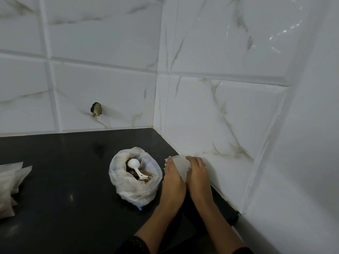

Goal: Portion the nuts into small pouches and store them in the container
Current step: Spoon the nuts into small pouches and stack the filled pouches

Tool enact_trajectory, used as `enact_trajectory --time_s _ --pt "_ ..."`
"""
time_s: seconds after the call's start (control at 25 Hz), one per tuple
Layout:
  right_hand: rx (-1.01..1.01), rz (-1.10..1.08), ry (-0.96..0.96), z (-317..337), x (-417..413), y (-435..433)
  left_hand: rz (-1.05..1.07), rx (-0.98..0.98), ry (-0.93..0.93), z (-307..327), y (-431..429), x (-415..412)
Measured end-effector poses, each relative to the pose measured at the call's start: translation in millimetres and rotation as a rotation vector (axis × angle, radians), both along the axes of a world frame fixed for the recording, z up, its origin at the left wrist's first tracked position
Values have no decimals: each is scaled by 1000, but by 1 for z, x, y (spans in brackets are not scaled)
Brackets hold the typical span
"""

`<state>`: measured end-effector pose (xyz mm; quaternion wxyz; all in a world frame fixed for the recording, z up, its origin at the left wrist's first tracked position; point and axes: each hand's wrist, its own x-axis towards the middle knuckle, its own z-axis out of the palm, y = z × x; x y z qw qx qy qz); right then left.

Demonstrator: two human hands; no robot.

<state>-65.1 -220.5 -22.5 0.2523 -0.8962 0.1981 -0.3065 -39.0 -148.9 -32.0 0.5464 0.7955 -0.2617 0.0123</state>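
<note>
Both hands were on an empty pouch [180,166] at 3 o'clock of the nut bag [134,176]: left hand [173,177] and right hand [197,173] curled around its edges. Best to spread the mouth wide before taking the scoop [134,166].

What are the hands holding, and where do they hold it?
Both hands, left hand and right hand, hold a small empty pouch by its two side edges.
</note>
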Motion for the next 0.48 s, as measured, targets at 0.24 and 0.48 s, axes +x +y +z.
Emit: enact_trajectory --time_s 0.24,0.48 --pt "99 19 -279 26 -3 8 92 -253 -120 37 18 1" --pt "202 248 -235 51 -2 46 179 -362 59 60 82 35"
